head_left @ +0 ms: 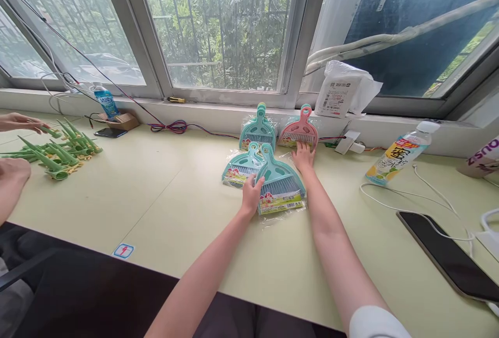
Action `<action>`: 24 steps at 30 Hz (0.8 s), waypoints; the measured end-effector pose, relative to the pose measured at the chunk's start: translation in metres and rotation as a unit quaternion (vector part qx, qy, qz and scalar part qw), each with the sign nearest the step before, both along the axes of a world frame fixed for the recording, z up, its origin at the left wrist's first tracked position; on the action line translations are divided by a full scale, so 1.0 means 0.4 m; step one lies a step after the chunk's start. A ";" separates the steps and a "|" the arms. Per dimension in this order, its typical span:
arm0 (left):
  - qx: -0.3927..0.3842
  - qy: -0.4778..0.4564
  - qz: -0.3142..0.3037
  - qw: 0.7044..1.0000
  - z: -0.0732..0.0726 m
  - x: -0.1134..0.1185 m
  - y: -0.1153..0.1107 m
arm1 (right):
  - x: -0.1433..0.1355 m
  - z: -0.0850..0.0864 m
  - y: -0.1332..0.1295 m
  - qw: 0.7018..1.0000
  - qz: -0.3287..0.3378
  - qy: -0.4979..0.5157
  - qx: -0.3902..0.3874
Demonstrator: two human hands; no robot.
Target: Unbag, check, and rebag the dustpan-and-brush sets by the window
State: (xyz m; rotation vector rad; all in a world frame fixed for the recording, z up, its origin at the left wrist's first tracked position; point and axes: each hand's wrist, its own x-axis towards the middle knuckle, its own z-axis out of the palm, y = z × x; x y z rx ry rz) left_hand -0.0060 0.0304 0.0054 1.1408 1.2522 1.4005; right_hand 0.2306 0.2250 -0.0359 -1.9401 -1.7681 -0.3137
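My left hand (251,192) grips the left edge of a teal dustpan-and-brush set (278,182) in clear wrapping, tilted up off the table, thumb on its front. Just behind it on the left lies another wrapped teal set (237,169). Farther back, a green set (258,131) leans against the wall under the window. To its right stands a pink set (299,129), also wrapped. My right hand (304,156) touches the lower part of the pink set, fingers spread over its front.
On the right are a drink bottle (401,155), a phone (448,255) and white cables. Another person's hands (23,122) work at green cone-shaped pieces (58,153) on the far left. A wrapped white package (338,93) rests by the window.
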 end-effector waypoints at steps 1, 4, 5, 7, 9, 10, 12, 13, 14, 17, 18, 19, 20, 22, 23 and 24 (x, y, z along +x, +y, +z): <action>0.000 0.001 -0.001 1.000 -0.001 0.000 0.000 | -0.001 0.001 -0.001 1.000 -0.001 -0.001 0.015; 0.000 0.002 0.005 1.000 -0.005 0.000 0.003 | -0.002 -0.003 0.002 0.999 -0.005 -0.003 0.049; 0.001 0.002 0.008 1.000 -0.007 -0.001 0.005 | -0.001 -0.006 0.006 0.998 -0.006 -0.003 0.057; 0.004 0.005 0.009 1.000 -0.010 -0.001 0.008 | 0.002 -0.012 0.014 0.998 -0.007 -0.003 0.068; 0.005 0.007 0.009 1.000 -0.011 -0.002 0.010 | 0.006 -0.019 0.021 0.997 -0.006 -0.003 0.072; 0.004 0.006 0.010 1.000 -0.012 -0.002 0.011 | 0.007 -0.021 0.024 0.997 -0.006 -0.003 0.074; 0.002 0.003 0.012 1.000 -0.011 -0.002 0.012 | 0.008 -0.024 0.026 0.997 -0.003 -0.002 0.077; 0.004 0.002 0.013 1.000 -0.010 -0.002 0.011 | 0.007 -0.023 0.025 0.997 -0.002 -0.001 0.079; 0.007 0.002 0.011 1.000 -0.009 -0.002 0.010 | 0.006 -0.022 0.024 0.997 0.000 0.000 0.081; 0.027 0.004 -0.001 1.000 -0.001 -0.002 0.002 | 0.001 -0.014 0.013 0.996 0.003 0.002 0.089; 0.036 0.004 -0.003 0.999 0.002 -0.003 -0.001 | -0.002 -0.009 0.008 0.996 0.003 0.003 0.092; 0.046 0.002 -0.002 0.999 0.006 -0.004 -0.003 | -0.004 -0.005 0.001 0.995 0.002 0.006 0.095; 0.054 -0.002 0.004 0.999 0.011 -0.005 -0.005 | -0.006 -0.001 -0.006 0.995 0.003 0.011 0.100; 0.065 -0.018 0.023 0.997 0.018 -0.011 -0.004 | -0.010 0.008 -0.026 0.993 0.006 0.034 0.111; 0.067 -0.029 0.036 0.997 0.022 -0.015 -0.001 | -0.013 0.011 -0.039 0.992 0.009 0.051 0.118; 0.067 -0.043 0.051 0.995 0.024 -0.020 0.004 | -0.016 0.014 -0.054 0.989 0.014 0.071 0.127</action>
